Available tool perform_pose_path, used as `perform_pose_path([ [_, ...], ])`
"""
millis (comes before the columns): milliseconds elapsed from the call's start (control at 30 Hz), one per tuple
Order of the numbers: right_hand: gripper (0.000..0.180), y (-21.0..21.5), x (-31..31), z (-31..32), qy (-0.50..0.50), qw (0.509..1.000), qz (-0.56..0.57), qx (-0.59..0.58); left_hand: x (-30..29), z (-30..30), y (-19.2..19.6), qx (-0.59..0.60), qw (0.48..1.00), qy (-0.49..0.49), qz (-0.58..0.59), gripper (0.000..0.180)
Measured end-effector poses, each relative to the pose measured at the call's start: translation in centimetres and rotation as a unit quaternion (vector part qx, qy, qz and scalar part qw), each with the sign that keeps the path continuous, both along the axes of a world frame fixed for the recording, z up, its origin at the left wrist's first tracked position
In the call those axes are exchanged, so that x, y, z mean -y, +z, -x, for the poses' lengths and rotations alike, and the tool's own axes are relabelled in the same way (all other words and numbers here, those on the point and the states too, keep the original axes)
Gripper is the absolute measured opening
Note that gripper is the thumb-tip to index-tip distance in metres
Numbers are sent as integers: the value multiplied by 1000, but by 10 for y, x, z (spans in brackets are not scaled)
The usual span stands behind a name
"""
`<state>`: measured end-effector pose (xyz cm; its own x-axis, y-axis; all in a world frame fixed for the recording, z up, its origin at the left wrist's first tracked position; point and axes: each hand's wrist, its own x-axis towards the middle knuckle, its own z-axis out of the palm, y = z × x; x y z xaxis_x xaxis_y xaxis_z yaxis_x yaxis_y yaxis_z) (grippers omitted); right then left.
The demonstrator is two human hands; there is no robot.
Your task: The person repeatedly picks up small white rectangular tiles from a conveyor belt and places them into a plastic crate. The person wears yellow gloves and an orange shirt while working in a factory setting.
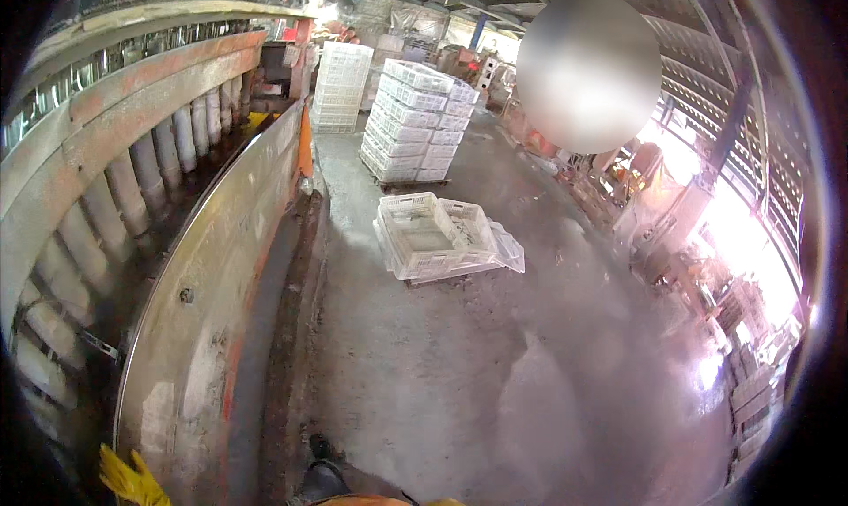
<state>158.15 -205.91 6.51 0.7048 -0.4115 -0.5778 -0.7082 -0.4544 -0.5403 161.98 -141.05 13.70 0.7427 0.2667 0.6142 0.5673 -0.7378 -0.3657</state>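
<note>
In a yellow glove, my left hand (pixel 132 478) shows at the lower left edge, its thumb apart from the fingers and nothing visible in it. It is by the near end of a long, worn metal panel (pixel 199 307) on the machine's side. Of my right hand only what looks like a sliver of yellow glove (pixel 446 502) appears at the bottom edge; its fingers are hidden. Beyond, on the floor, white plastic crates (pixel 420 263) lie low on a base, away from both hands.
Inside the machine on the left runs a row of grey cylinders (pixel 106 207). Tall stacks of white crates (pixel 402 135) stand farther ahead, one on a pallet. The concrete floor (pixel 389 365) looks wet. Cluttered equipment (pixel 649 179) lines the right side, near bright openings.
</note>
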Motion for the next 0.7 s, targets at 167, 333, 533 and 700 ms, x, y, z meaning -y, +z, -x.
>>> perform_pose_path([
  [167, 47, 1, -142, -215, 82, 970, -208, -91, -53, -234, -136, 8, 987, -83, 134, 63],
  [333, 39, -80, -50, -401, 181, 967, 18, 180, -9, -460, -172, -63, 971, -82, 216, 70],
  [533, 55, -136, 97, -448, -107, 990, 83, 33, 54, -690, -213, -69, 955, -139, 251, 76],
  [700, 48, -249, 108, -512, 29, 976, 66, -204, 103, -854, -228, -84, 954, -98, 269, 79],
])
